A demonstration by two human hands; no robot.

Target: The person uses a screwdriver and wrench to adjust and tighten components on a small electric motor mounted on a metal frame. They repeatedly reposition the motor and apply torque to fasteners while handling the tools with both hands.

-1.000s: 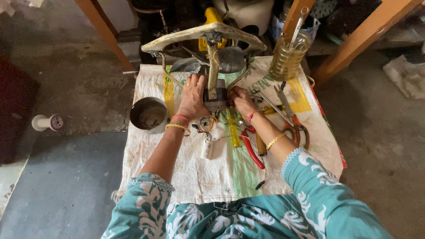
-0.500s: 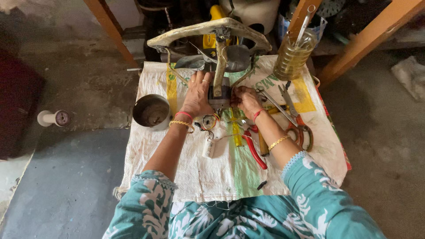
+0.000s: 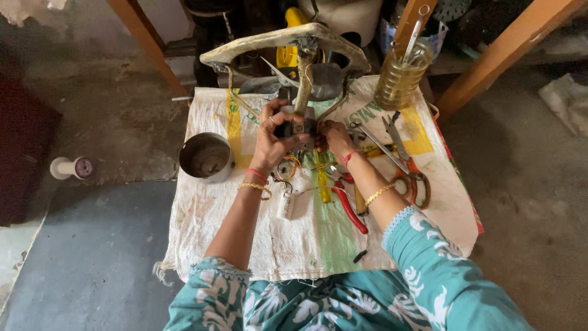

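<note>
Woven sack cloth [image 3: 306,245] spread flat on a concrete floor, carrying all the work.

Left hand [image 3: 274,136]: fingers curled shut around a small dark metal block [image 3: 298,124] at the foot of a pale, worn curved frame [image 3: 269,44]. Block sits near the far edge of the cloth, about midway along it. The frame's upright stem rises from the block, and its arched top spans above the far edge.

Right hand [image 3: 334,138]: just beside the block on its right, fingers bent in against the block's lower side. Grip itself hidden behind the stem and the left hand; cannot tell how far closed it is.

Near the left edge: round steel cup [image 3: 206,157], upright, apart from the hands. Under the left wrist: loose coloured wires [image 3: 286,167] and a small white cylinder part [image 3: 286,205]. Toward the middle: red-handled pliers [image 3: 349,205]. Right side of the cloth: scissors with orange-brown handles [image 3: 409,168], blades pointing to the far edge. Beyond the far right corner: clear jar of yellowish liquid [image 3: 399,76], a metal tool standing in it.

Off the cloth, on the floor to the left: white thread spool [image 3: 72,167] lying on its side
</note>
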